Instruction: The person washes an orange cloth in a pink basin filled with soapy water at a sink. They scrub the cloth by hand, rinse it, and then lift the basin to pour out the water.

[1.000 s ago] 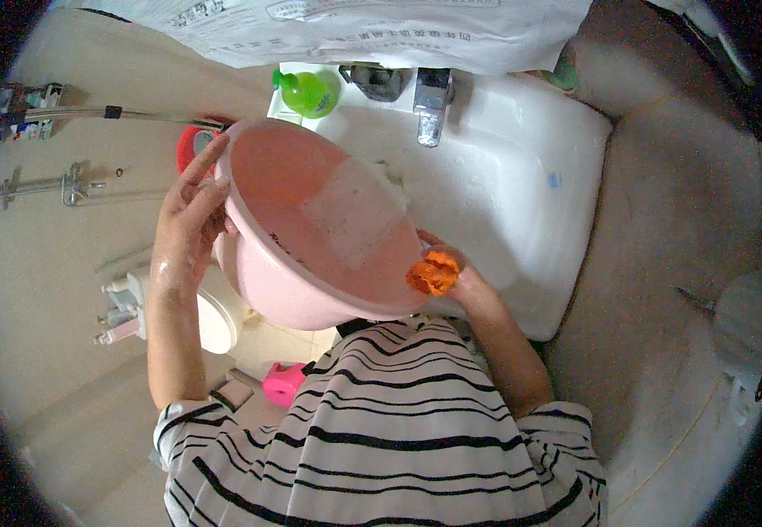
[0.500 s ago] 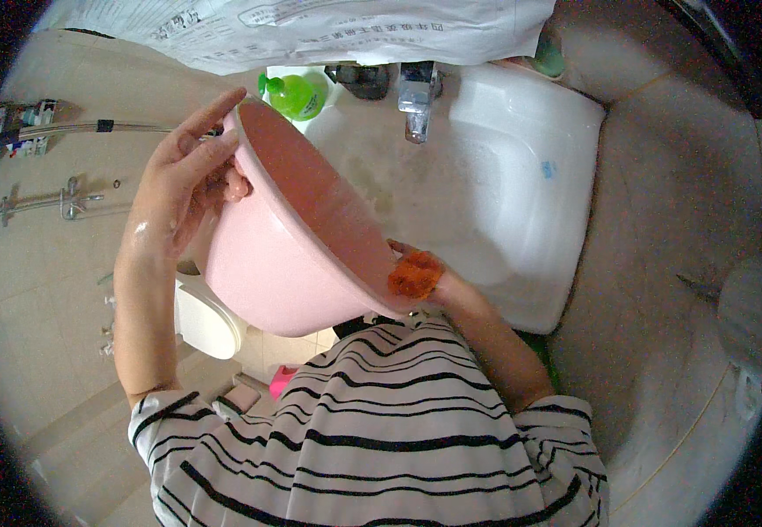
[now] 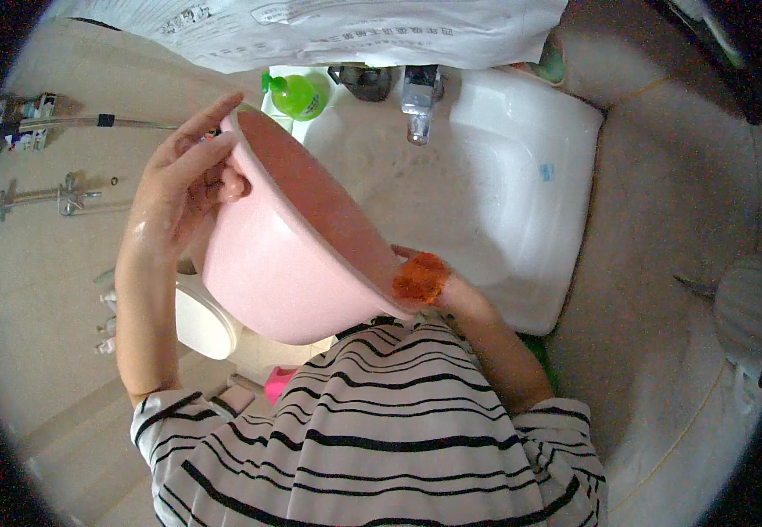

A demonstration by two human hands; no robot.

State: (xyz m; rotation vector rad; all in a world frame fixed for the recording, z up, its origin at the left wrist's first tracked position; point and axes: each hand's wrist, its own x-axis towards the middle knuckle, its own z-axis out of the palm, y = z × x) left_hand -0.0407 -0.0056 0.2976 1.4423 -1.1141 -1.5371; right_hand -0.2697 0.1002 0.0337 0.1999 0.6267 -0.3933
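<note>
A large pink plastic basin is tilted on its side, with its mouth facing the sink. My left hand grips the upper left rim, fingers curled around its edge. At the lower right rim, my right hand holds the basin, with its fingers mostly hidden at the mouth. A rough orange patch covers much of the right hand; what it is cannot be made out. Shadow and the near wall hide part of the basin's inside. The metal faucet stands beyond the basin, and no stream shows under it.
A green pump bottle stands on the sink's back left corner. Printed paper hangs across the top. A white toilet and a pink plastic thing are below left. A wall rises right of the sink.
The basin has shifted slightly down, with both hands keeping their hold. The murky splash in the sink has thinned, and its bottom shows more plainly.
</note>
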